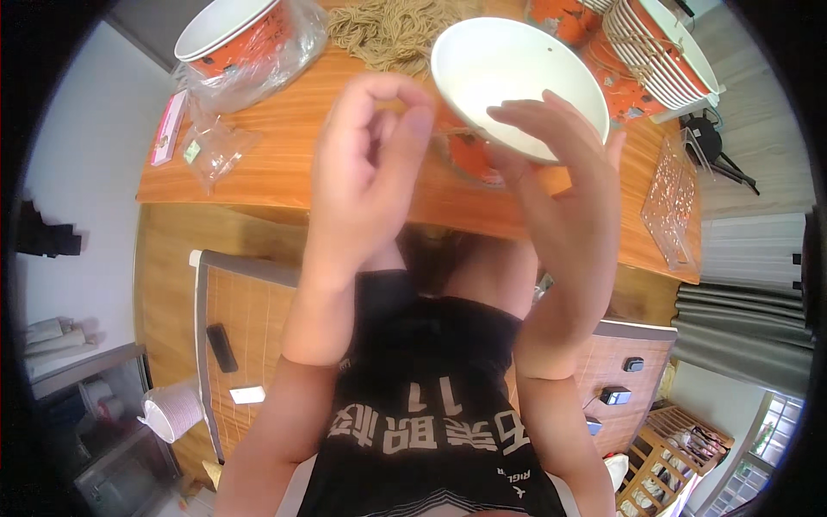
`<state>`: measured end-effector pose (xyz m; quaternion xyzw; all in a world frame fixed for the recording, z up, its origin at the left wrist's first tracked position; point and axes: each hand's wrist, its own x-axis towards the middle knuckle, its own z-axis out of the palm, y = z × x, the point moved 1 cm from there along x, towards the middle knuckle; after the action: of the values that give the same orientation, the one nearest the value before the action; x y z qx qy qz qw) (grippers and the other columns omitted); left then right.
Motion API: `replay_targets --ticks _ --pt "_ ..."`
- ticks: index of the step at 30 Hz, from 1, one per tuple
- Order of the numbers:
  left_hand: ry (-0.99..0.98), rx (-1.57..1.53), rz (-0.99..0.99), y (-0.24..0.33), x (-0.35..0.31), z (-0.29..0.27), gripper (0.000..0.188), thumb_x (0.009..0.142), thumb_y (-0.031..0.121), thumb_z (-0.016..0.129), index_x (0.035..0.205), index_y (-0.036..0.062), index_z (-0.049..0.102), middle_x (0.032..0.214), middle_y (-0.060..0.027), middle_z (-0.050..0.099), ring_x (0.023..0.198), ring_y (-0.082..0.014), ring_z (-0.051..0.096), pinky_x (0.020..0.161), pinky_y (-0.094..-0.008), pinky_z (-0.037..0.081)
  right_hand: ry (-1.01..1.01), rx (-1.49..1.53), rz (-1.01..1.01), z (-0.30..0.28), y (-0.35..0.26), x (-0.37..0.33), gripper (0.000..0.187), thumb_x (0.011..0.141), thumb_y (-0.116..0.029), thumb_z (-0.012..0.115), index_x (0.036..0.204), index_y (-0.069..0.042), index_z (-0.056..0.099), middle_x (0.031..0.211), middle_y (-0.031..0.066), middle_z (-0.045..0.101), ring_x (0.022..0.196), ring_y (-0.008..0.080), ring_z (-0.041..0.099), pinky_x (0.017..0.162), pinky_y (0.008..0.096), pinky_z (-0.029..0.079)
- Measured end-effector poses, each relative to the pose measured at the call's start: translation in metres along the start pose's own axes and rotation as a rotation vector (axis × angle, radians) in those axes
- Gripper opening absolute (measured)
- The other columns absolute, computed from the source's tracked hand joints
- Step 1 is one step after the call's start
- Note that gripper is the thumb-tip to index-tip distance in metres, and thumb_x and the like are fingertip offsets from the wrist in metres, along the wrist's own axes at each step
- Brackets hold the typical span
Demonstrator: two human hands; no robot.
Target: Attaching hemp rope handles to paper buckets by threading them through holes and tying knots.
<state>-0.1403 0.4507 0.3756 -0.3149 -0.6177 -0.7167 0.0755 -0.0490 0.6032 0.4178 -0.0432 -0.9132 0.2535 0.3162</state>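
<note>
A round bucket [491, 73], white inside and orange-red outside, stands on the wooden table in front of me, its mouth tipped toward me. Just left of it is my left hand [362, 164], raised with the fingers curled and the thumb close to the index finger. Whatever lies between those fingertips, if anything, I cannot make out. My right hand [568, 164] hovers at the bucket's near right rim, its fingers bent and apart from the thumb, nothing visible between them. Whether it touches the rim is unclear. Behind the bucket lies a heap of tan cord [396, 34].
Stacked buckets [659, 56] with cord handles stand at the right; more buckets in clear plastic [245, 56] are at the left. A clear bag [215, 151], a pink-and-white box [169, 127] and a bag of small pieces [670, 202] lie on the wooden table [276, 164].
</note>
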Motion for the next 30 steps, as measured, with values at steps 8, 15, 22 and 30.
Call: replay_targets --ticks 8,15,22,30 --pt "-0.014 0.109 -0.085 0.011 -0.004 -0.003 0.021 0.091 0.002 0.068 0.111 0.0037 0.061 0.068 0.0066 0.044 0.058 -0.0023 0.035 0.054 -0.0192 0.029 0.148 -0.066 -0.28 0.019 0.001 0.005 0.022 0.078 -0.017 0.081 0.1 -0.017 0.076 0.098 -0.0024 0.072 0.106 0.0213 0.066 0.117 0.0578 0.027" --pt "-0.114 0.549 0.035 0.019 -0.002 -0.01 0.017 0.092 0.001 0.066 0.108 0.0013 0.063 0.083 -0.0038 0.063 0.066 -0.0112 0.051 0.059 -0.0248 0.041 0.216 -0.037 -0.366 0.033 0.018 0.009 0.01 0.081 -0.016 0.077 0.091 -0.015 0.076 0.088 -0.0061 0.073 0.083 0.0121 0.069 0.099 0.0365 0.047" --pt "-0.036 0.366 -0.009 0.023 -0.004 -0.017 0.003 0.092 0.002 0.067 0.093 -0.0002 0.065 0.079 -0.0096 0.064 0.068 -0.0174 0.06 0.064 -0.0271 0.047 0.205 -0.022 -0.431 0.031 0.023 0.004 0.014 0.082 -0.018 0.077 0.096 -0.02 0.079 0.086 -0.0065 0.075 0.072 0.009 0.068 0.084 0.0311 0.047" --pt "-0.044 0.198 -0.11 0.025 -0.002 -0.015 0.009 0.098 0.008 0.067 0.094 0.0005 0.065 0.076 0.0048 0.058 0.07 -0.0029 0.048 0.063 -0.0195 0.039 0.075 -0.081 -0.286 0.015 0.027 0.003 0.037 0.078 -0.022 0.081 0.114 -0.023 0.076 0.071 -0.0054 0.067 0.073 0.0115 0.065 0.102 0.0399 0.044"
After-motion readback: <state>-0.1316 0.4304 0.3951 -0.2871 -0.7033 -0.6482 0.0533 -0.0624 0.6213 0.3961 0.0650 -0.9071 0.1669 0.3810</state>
